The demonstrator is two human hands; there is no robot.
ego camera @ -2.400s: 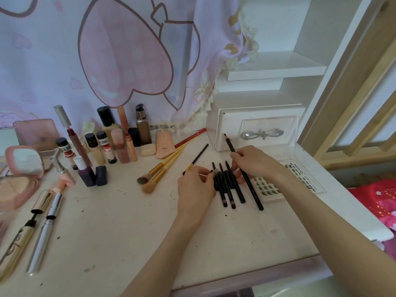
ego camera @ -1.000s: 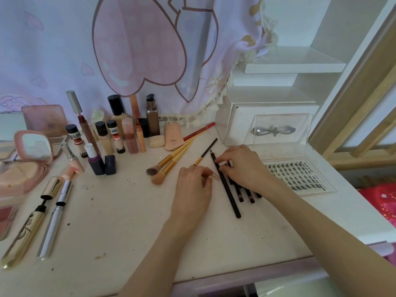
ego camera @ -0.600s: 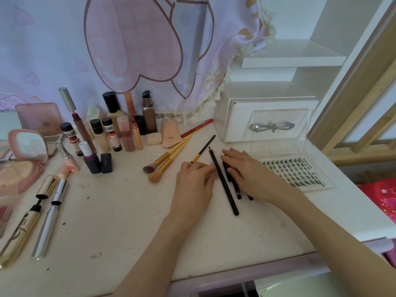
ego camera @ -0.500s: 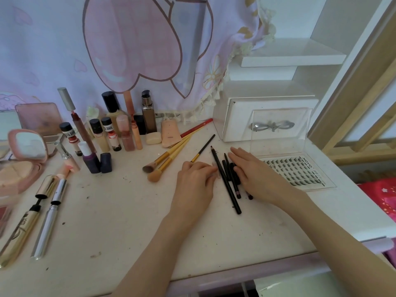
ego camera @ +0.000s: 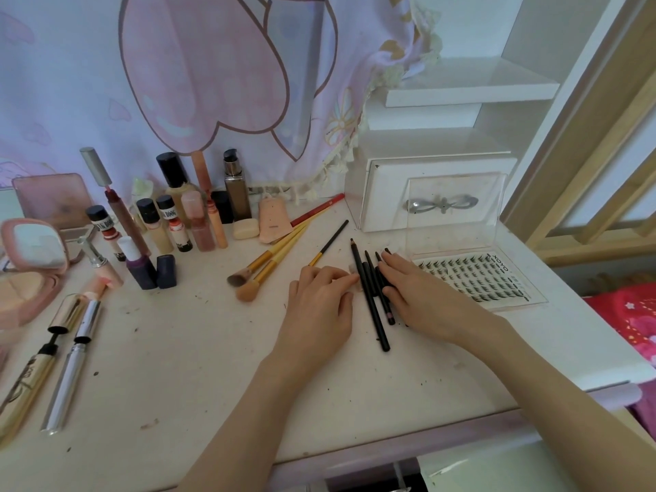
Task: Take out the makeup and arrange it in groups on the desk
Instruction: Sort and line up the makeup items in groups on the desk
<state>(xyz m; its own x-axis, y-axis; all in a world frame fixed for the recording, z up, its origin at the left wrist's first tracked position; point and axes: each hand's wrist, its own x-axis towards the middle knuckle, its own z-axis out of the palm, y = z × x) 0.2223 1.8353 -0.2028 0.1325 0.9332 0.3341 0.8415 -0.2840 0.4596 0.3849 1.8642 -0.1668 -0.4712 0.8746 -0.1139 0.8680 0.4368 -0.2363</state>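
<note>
A bundle of black pencils (ego camera: 371,296) lies side by side on the white desk (ego camera: 177,349), right of the frame's centre, their tips pointing toward the back wall. The right hand (ego camera: 422,296) lies flat over the pencils on the right side of the bundle, fingers straight and pressing on them, gripping nothing. The left hand (ego camera: 319,303) rests palm down just left of the bundle, its fingertips touching the longest pencil; the fingers are loosely bent and close around nothing that shows.

Just right of the right hand sits a clear lash tray (ego camera: 475,275) with its lid standing open, in front of a white drawer box (ego camera: 436,193). Left of the left hand lie two yellow-handled brushes (ego camera: 269,268) and a thinner black-and-gold brush (ego camera: 328,248), with a red pencil (ego camera: 317,214) behind them. Farther left, in the middle left of the frame, a cluster of small bottles (ego camera: 167,221) stands upright. At the left edge sits an open pink compact (ego camera: 32,271), and two tubes (ego camera: 53,363) lie in the lower left.
</note>
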